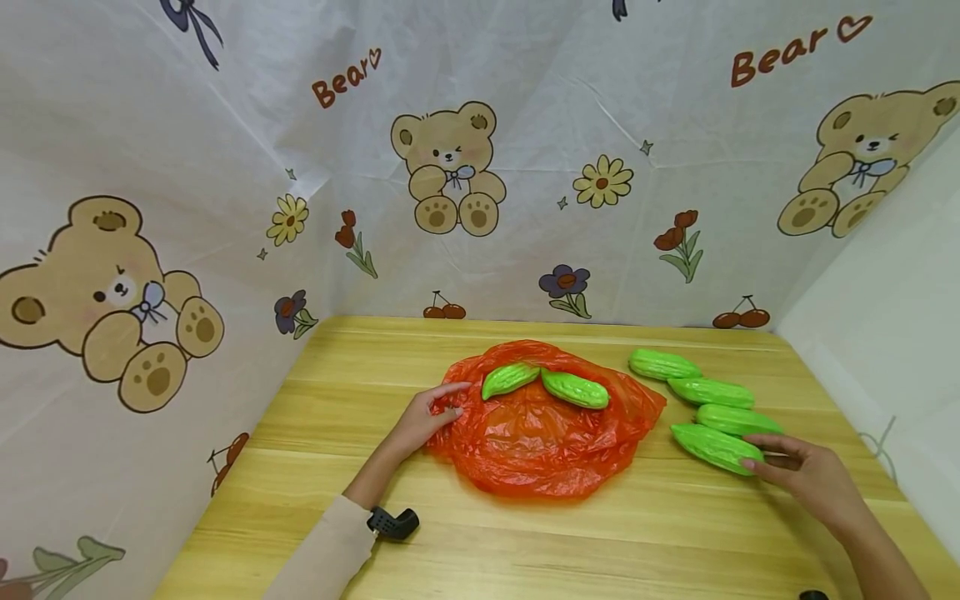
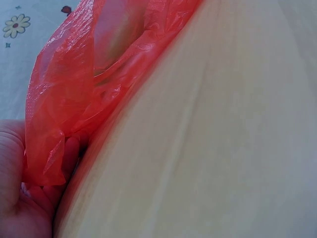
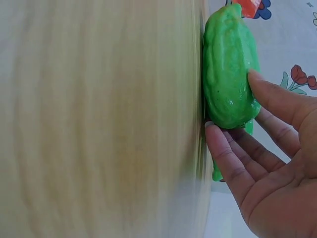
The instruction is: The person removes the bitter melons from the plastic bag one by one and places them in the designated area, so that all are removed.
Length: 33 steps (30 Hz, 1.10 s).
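A crinkled red plastic bag (image 1: pixel 536 482) lies spread open on the wooden table, with two green bitter melons (image 1: pixel 576 389) resting at its far side. My left hand (image 1: pixel 420 421) holds the bag's left edge, and in the left wrist view the thin film (image 2: pixel 59 99) passes between thumb and fingers. To the right, several bitter melons (image 1: pixel 711 392) lie in a slanting row. Around the right end of the nearest bitter melon (image 1: pixel 712 447) my right hand (image 1: pixel 813 479) has its thumb and fingers. The right wrist view shows the thumb touching that melon's (image 3: pixel 230 69) side.
The wooden table (image 1: pixel 480 554) meets a white cloth backdrop (image 1: pixel 525 275) printed with bears and flowers at the back and left. A plain white wall (image 1: pixel 892 333) borders the right side. A black wrist device (image 1: pixel 393 523) sits at the left sleeve.
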Each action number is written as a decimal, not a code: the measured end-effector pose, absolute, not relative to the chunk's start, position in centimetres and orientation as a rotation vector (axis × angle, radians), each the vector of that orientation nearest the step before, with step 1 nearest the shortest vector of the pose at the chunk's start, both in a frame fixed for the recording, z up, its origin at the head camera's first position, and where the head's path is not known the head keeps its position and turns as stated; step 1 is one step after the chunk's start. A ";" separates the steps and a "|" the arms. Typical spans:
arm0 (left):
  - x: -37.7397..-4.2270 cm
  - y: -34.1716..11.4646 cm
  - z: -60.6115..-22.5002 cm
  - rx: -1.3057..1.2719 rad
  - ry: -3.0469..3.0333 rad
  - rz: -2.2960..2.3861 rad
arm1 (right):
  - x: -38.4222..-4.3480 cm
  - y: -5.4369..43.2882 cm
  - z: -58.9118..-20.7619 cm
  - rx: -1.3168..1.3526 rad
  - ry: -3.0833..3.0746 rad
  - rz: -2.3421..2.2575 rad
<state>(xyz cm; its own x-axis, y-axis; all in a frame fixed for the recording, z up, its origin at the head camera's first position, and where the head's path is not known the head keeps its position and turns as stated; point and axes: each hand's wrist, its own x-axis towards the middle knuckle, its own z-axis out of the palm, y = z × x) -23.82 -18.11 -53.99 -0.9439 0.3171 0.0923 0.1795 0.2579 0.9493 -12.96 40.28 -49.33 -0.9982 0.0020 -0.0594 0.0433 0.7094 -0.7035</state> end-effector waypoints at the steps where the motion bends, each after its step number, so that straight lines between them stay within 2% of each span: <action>1: -23.7 -18.1 -53.9 0.472 2.398 1.781 | -13.0 40.2 -49.4 0.042 2.865 -1.168; 9: -22.2 -17.5 -51.7 0.497 2.391 1.806 | -12.9 39.9 -49.2 0.052 2.907 -1.139; 33: -22.4 -17.6 -52.1 0.497 2.424 1.766 | -12.9 40.0 -48.6 0.067 3.016 -1.009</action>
<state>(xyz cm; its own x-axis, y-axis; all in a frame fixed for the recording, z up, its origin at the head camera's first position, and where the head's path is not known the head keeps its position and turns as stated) -22.44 -17.64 -52.15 -0.9415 0.3191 0.1087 0.2012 0.2731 0.9407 -12.88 40.04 -48.64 -0.9983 0.0523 0.0238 0.0274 0.7978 -0.6023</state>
